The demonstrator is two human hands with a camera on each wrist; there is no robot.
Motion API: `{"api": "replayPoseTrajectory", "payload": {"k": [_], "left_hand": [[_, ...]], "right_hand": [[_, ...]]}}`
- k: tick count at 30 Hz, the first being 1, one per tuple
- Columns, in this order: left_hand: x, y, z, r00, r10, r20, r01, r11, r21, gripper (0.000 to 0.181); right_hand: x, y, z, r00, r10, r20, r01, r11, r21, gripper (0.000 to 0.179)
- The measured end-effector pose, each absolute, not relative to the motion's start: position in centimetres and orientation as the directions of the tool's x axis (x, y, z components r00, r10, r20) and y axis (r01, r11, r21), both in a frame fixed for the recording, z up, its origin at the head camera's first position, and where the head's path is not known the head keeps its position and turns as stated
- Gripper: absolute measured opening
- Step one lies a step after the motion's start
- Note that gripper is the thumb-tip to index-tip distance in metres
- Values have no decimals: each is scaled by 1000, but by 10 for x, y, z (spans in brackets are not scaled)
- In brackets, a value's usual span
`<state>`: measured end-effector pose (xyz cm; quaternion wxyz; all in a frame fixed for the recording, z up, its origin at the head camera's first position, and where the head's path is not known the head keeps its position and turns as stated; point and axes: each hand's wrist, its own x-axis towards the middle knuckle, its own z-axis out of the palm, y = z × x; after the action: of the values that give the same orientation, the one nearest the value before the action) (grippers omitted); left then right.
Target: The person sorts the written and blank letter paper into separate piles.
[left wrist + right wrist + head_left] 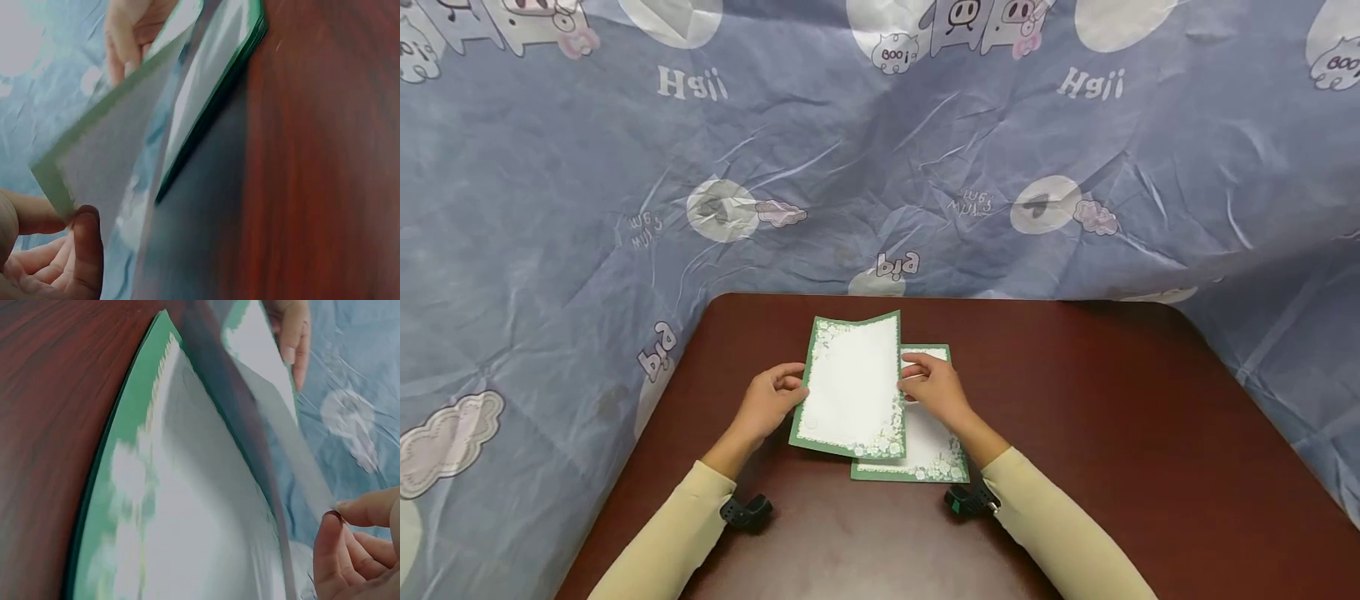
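Observation:
A sheet of stationery paper (850, 383) with a green border and white flower print is raised above the table, its top edge bowed. My left hand (772, 398) pinches its left edge between thumb and fingers. At the opposite edge, my right hand (937, 388) pinches it the same way, as the right wrist view also shows with the thumb and fingertips on the paper (306, 478). Below and to the right lies a stack of matching sheets (936, 454), partly covered by the raised one. Its layered green edges (215, 103) show in the left wrist view.
The dark red-brown table (1075, 433) extends widely to the right of the stack. A wrinkled blue cloth (865, 167) with cartoon prints hangs behind the table and along its sides. Black bands (747, 512) sit at both wrists.

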<state>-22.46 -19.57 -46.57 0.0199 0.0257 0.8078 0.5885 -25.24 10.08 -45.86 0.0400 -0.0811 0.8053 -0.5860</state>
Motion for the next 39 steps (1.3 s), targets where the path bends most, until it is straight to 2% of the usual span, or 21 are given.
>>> {"api": "replayPoseTrajectory", "payload": {"k": [6,16,26,34,39], "left_hand": [[-217,-236,-460,-999,36,2,15,365,931,47],[-205,-272,-469,-999,-44,-29,-45,422,906,42],[-204,-284,-480,-997,-58,-55,-77,521,850,40],[-208,-285,-474,-996,-75,-56,-92,684,724,46],[-211,-277,-471,-997,-68,-24,-64,688,723,47]], "right_hand": [[-258,58,-469,-979,-200,45,-111,331,-937,47],[-256,22,-474,-933,-358,-34,-152,479,-864,45],[-254,14,-469,-905,-411,-115,-125,513,-849,45],[-255,26,-461,-919,-385,-87,-143,530,-836,34],[-255,46,-456,-928,-361,-86,-127,525,-841,36]]}}
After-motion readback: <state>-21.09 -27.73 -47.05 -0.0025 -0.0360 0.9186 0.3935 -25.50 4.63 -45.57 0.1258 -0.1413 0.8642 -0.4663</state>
